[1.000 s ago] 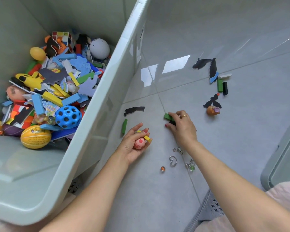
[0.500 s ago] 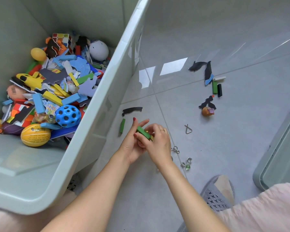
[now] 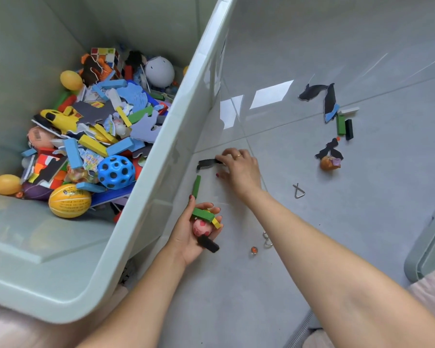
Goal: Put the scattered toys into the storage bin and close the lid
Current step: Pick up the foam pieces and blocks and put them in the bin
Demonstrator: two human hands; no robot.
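Note:
The pale green storage bin point(image 3: 161, 156) fills the left side, open and piled with several toys. My left hand point(image 3: 195, 232) lies palm up beside the bin wall. It holds a green block point(image 3: 202, 214), a pink ball point(image 3: 202, 227), a yellow piece and a black piece. My right hand point(image 3: 239, 169) reaches onto the floor, its fingertips pinching the end of a black foam shape point(image 3: 207, 163). A second green block point(image 3: 196, 185) lies on the tiles between my two hands.
Further toys lie at the right: black foam shapes point(image 3: 319, 92), green and black blocks point(image 3: 344, 126), an orange figure point(image 3: 329, 162). A metal triangle point(image 3: 298, 192), a ring puzzle point(image 3: 267, 239) and a marble point(image 3: 254, 250) lie near my right forearm. The bin lid point(image 3: 427, 252) lies at the right edge.
My right hand passed the green block into my left hand, then reached forward to the black foam shape. My left hand now holds the block with the ball.

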